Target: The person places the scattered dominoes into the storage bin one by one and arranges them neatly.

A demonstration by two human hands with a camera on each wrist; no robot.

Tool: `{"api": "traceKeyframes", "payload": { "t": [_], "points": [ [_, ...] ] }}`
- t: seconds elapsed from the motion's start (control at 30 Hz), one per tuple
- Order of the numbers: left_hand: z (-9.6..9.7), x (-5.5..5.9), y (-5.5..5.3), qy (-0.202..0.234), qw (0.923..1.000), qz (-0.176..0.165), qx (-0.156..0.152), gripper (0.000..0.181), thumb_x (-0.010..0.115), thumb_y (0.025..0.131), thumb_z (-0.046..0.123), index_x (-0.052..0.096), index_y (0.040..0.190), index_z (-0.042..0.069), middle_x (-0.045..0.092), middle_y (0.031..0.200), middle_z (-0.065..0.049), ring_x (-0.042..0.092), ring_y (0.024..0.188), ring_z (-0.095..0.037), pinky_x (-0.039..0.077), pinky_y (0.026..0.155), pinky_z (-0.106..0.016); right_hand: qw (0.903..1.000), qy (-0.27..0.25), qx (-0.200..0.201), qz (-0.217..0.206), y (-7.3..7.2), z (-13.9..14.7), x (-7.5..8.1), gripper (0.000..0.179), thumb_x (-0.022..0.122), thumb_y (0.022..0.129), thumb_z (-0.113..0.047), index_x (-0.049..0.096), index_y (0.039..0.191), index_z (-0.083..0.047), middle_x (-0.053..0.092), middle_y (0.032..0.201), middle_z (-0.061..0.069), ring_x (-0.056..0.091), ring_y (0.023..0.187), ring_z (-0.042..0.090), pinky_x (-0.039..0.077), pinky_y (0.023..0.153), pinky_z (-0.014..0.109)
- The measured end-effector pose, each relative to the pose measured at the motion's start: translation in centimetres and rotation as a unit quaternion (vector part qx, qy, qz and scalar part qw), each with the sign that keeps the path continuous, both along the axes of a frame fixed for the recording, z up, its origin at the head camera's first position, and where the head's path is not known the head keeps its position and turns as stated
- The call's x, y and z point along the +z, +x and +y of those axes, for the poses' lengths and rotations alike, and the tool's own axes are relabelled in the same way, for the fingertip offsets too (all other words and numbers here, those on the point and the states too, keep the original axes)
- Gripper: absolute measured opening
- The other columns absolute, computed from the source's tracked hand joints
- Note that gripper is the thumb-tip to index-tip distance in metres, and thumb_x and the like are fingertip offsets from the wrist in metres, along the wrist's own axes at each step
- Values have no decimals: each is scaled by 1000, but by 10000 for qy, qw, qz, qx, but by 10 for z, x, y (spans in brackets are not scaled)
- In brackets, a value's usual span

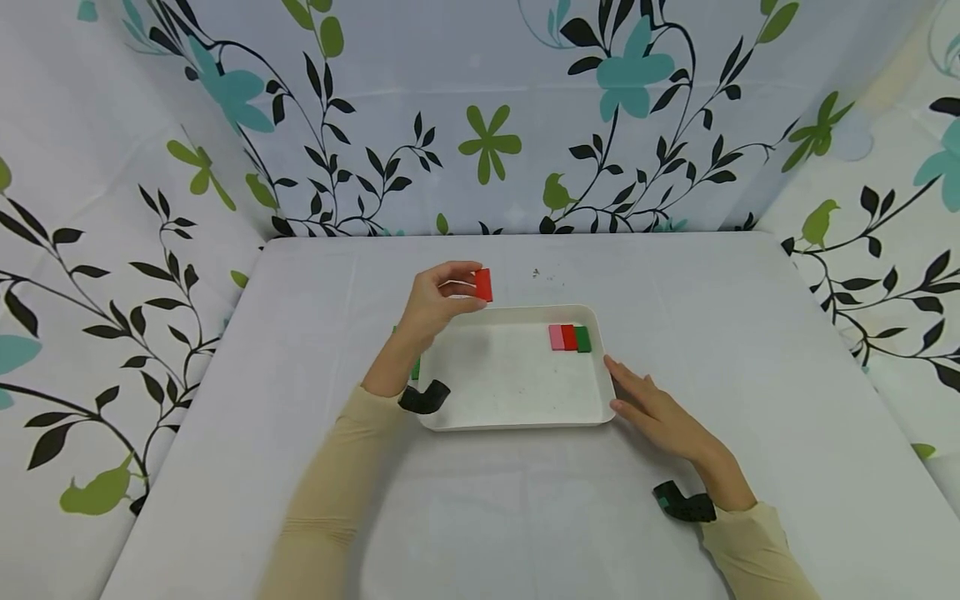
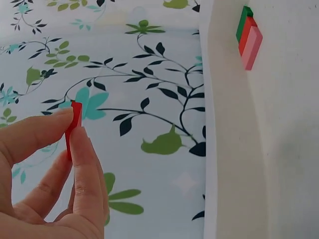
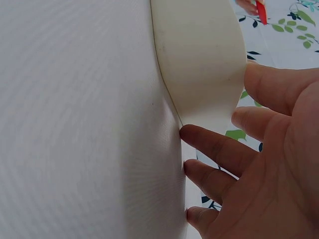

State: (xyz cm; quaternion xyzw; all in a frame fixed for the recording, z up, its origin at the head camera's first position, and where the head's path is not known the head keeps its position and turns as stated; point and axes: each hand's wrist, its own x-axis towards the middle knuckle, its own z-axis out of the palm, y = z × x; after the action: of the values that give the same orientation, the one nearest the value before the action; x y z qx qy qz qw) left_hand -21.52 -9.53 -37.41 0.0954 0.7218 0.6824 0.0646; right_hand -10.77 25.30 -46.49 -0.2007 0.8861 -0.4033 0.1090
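Pinching red tile [image 1: 483,285] w/ L hand [image 1: 437,298], up nr far rim of white tray [image 1: 495,383], apart from pink-red-green tile row [image 1: 570,337]; touching tray's R side w/ spread R hand [image 1: 660,418]. Prob. mid-carry, calling next for steady lowering.

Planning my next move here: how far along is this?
Looks done: pink block, red block and green block lined up in the tray. In hand: second red block, pinched by the left hand, not yet set down. Remaining, probably: placing it; something green, mostly hidden by the tray's left edge, may follow.
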Motion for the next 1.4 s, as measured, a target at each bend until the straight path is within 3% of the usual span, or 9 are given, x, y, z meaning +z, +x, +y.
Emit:
{"api": "traceKeyframes", "payload": {
  "t": [0.27, 0.57, 0.87, 1.4],
  "points": [
    [44, -14, -10, -263, 9993, -193, -196, 47, 72, 81, -7, 62, 126, 3, 60, 111, -11, 64, 94, -19, 57, 82, -26, 10000, 13, -58, 6, 1, 1, 0, 65, 53, 101, -24, 21, 157, -13, 21, 161, 16, 16, 148, 42, 3, 116, 66],
    [73, -40, -11, -657, 9951, -660, -331, 46, 72, 82, -6, 63, 126, 4, 61, 113, -13, 64, 98, -23, 57, 83, -28, 10000, -13, -7, -81, 0, 0, 2, 65, 52, 101, -25, 20, 157, -13, 20, 162, 16, 15, 148, 43, 2, 116, 65],
    [86, -58, -9, -1089, 9896, -855, -390, 43, 74, 80, -5, 66, 121, 4, 65, 109, -13, 62, 94, -21, 56, 78, -26, 10000, 44, -25, -85, 0, 1, 0, 65, 51, 102, -26, 20, 157, -13, 20, 162, 15, 14, 149, 43, 2, 116, 65],
    [93, -80, -13, -1581, 9823, -1007, -64, 42, 74, 76, -8, 69, 116, 4, 63, 97, -10, 56, 87, -19, 52, 63, -20, 10000, 75, -39, -47, 0, 0, 0, 65, 52, 101, -25, 20, 157, -15, 20, 162, 15, 16, 148, 43, 3, 116, 66]
  ]
}}
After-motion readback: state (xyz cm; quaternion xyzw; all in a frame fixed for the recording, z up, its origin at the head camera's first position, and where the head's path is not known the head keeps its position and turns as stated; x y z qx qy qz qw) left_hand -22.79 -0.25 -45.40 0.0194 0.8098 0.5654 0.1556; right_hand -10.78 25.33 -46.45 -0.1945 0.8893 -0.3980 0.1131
